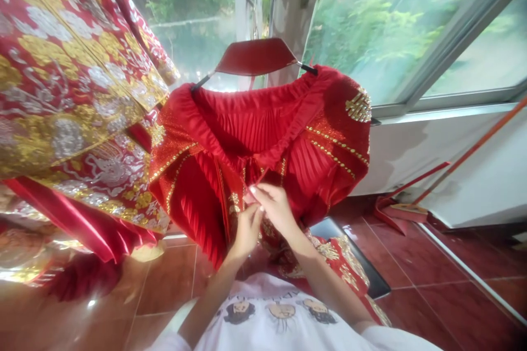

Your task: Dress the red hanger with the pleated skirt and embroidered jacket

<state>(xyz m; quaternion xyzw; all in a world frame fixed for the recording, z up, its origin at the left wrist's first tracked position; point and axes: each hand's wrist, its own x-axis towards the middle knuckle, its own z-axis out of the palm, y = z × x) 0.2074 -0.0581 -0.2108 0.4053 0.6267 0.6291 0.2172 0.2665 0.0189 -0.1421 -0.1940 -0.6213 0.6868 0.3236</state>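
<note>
A red pleated skirt (304, 167) with gold beading and a gathered waistband hangs in front of me, clipped on both sides to a hanger (257, 57) with a red middle piece. Below the waistband's front middle, my left hand (248, 230) and my right hand (276, 207) meet with fingertips closed in a pinch. Thin red drawstring ends (260, 176) run down from the waistband to the fingers. The fingers partly cover what is between them. More red and gold embroidered fabric (341, 263) lies below the right forearm.
At the left hangs a large red garment (74, 77) with gold and silver embroidery. Windows (395, 38) stand behind the hanger. A red dustpan (391, 214) and a long orange-red handle (473, 148) lean by the white wall on the right, above red floor tiles (436, 263).
</note>
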